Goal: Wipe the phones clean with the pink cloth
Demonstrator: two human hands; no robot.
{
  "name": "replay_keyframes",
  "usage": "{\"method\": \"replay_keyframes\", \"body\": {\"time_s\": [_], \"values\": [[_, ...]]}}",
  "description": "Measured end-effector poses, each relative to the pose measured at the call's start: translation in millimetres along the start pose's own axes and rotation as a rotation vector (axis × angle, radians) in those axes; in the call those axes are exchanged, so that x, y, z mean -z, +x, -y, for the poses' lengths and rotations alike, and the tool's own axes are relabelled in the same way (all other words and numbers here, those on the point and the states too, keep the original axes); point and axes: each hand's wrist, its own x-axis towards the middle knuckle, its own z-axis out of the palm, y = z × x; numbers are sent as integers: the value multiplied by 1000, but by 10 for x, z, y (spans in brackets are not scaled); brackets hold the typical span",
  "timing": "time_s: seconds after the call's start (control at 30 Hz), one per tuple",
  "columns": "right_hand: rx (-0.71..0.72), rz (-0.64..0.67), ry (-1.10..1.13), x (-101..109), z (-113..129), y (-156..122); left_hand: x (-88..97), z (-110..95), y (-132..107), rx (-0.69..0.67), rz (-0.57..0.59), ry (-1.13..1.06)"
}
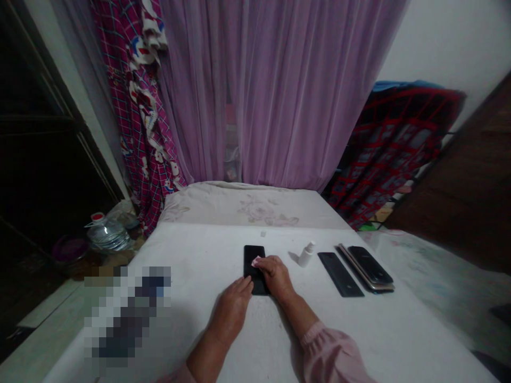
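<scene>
A black smartphone [254,252] lies flat on the white-covered table. My left hand [235,298] is at its lower left edge, fingers close together and the tips pressed on the phone, holding it there. In my right hand [277,274], a small pink cloth [256,261] is pinched between the fingers and touches the phone's dark face. My right hand covers part of the phone's right side. To the right stands a small white spray bottle [305,256], apart from both hands.
A dark flat phone panel [340,274] lies right of the bottle, beside a stack of several phones [369,266]. A tiny pale square [263,234] sits beyond the phone. Something blurred out [128,319] is at left. Purple curtains [287,96] hang behind the table [191,250].
</scene>
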Motion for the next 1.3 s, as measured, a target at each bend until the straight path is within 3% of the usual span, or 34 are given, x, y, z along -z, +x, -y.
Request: {"method": "replay_keyframes", "body": {"time_s": [0.13,0.2,0.5,0.8,1.1,1.3], "values": [[-94,-6,-117,-150,-109,440,4,8,4,-1,23,-2],[-101,-7,-129,-183,-118,532,2,5,6,1,32,3],[92,69,9,-74,58,13,73,-29,23,26,7,-51],[-10,86,-100,-195,-22,612,132,-59,42,21,28,-30],[134,118,34,-86,97,98,115,-32,28,19,21,-41],[46,111,-74,-188,-1,460,91,-30,20,16,45,-24]]}}
